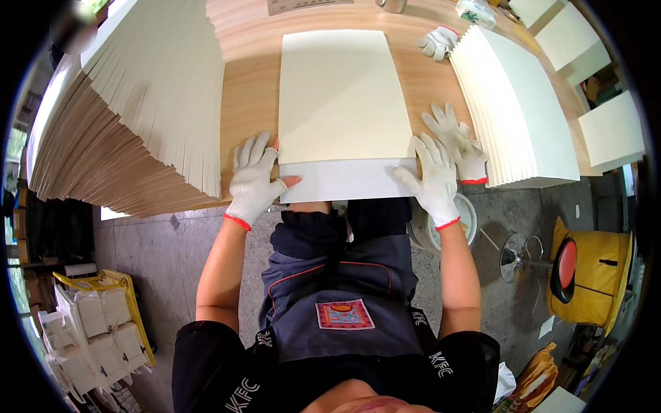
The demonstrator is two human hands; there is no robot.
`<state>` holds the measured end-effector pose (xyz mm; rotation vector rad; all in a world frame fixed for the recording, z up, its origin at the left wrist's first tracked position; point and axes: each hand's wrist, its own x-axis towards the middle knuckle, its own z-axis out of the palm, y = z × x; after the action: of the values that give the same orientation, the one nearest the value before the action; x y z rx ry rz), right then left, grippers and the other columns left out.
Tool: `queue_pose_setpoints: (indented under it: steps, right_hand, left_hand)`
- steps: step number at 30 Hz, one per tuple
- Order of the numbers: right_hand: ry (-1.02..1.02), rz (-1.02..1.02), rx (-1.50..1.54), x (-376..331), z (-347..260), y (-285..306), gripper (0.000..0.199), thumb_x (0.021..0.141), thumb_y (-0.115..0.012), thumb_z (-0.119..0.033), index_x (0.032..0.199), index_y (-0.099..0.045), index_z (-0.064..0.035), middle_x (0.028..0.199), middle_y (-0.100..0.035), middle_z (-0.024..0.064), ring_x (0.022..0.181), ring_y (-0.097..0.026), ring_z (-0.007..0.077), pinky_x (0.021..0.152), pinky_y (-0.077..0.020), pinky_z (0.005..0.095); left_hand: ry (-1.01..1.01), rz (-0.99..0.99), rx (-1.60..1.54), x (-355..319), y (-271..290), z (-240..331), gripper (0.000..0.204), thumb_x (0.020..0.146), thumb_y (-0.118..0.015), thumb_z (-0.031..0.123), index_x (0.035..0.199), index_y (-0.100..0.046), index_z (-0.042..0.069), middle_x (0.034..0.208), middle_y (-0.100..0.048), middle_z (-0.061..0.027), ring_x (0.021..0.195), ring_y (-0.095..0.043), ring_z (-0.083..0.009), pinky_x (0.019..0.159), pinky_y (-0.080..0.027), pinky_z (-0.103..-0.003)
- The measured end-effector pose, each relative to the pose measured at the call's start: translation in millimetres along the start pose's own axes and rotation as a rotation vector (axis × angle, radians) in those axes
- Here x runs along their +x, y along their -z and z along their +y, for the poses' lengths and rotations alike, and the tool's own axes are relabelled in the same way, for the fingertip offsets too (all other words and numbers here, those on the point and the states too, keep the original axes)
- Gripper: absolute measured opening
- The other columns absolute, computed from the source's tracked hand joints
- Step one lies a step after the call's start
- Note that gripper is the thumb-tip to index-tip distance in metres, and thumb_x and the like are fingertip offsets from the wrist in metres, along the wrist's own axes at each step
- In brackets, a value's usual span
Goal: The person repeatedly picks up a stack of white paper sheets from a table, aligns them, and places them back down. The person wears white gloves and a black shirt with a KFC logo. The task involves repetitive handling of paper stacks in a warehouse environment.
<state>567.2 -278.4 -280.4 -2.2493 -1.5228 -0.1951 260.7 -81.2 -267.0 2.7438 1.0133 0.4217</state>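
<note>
A cream rectangular sheet or box [344, 96] lies on the wooden table in front of me, with a pale grey band along its near edge. I cannot tell how thick it is. My left hand [258, 175], in a white knit glove with bare thumb tip, rests at its near left corner, fingers stretched forward along the side. At the near right corner is my gloved right hand [432, 168], fingers spread along the right edge and thumb over the grey band. Just beyond my right hand lies a loose white glove [461, 141] with a red cuff.
Tall stacks of cream card [155, 89] fill the table's left side. Another stack of white pieces [516, 103] stands at right, with a second loose glove [438, 43] by it. Below are a white bucket [465, 220], a red-seated stool [566, 270] and a yellow bag [599, 275].
</note>
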Motion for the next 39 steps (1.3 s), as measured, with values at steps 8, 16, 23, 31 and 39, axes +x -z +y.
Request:
queue_pose_setpoints:
  steps: [8, 16, 23, 31, 39]
  right_hand:
    - [-0.012, -0.010, 0.005, 0, -3, 4, 0.076, 0.081, -0.067, -0.057, 0.135, -0.054, -0.0049, 0.143, -0.051, 0.0159, 0.134, -0.044, 0.0339, 0.110, -0.0319, 0.0489]
    - [0.020, 0.009, -0.004, 0, -2, 1, 0.076, 0.082, -0.068, -0.056, 0.137, -0.053, -0.0051, 0.142, -0.052, 0.0159, 0.133, -0.045, 0.0335, 0.109, -0.0337, 0.0476]
    - [0.149, 0.046, 0.165, 14, -5, 22, 0.063, 0.085, -0.063, -0.056, 0.127, -0.062, -0.0086, 0.131, -0.060, 0.0142, 0.125, -0.052, 0.0350, 0.107, -0.0364, 0.0472]
    - [0.047, -0.749, 0.098, 113, -32, 61, 0.052, 0.086, -0.061, -0.055, 0.109, -0.072, -0.0095, 0.096, -0.071, 0.0118, 0.096, -0.064, 0.0301, 0.091, -0.0445, 0.0387]
    - [-0.005, -0.538, 0.349, 114, -4, 10, 0.045, 0.081, -0.073, -0.046, 0.080, -0.065, -0.0021, 0.071, -0.064, 0.0126, 0.069, -0.062, 0.0260, 0.068, -0.0467, 0.0388]
  left_hand:
    - [-0.144, -0.003, -0.063, 7, 13, 20, 0.074, 0.064, -0.086, 0.037, 0.126, -0.058, 0.008, 0.140, -0.050, -0.0113, 0.129, -0.045, -0.0346, 0.106, -0.039, -0.045]
    - [-0.234, -0.146, -0.041, 16, 25, 46, 0.079, 0.056, -0.088, 0.037, 0.127, -0.060, 0.017, 0.124, -0.057, -0.0048, 0.117, -0.053, -0.0300, 0.096, -0.047, -0.041]
    - [-0.232, -0.274, -0.038, 18, 45, 57, 0.059, 0.069, -0.080, 0.025, 0.125, -0.061, 0.018, 0.126, -0.057, -0.0039, 0.118, -0.055, -0.0307, 0.092, -0.050, -0.041]
    - [-0.052, -0.350, -0.011, 76, 30, 28, 0.020, 0.084, -0.070, 0.028, 0.094, -0.069, 0.011, 0.102, -0.066, -0.0085, 0.089, -0.065, -0.0291, 0.073, -0.051, -0.039]
    - [0.242, -0.530, -0.080, 103, 31, 31, 0.038, 0.077, -0.082, 0.036, 0.088, -0.063, 0.005, 0.089, -0.063, -0.0087, 0.080, -0.063, -0.0214, 0.071, -0.048, -0.039]
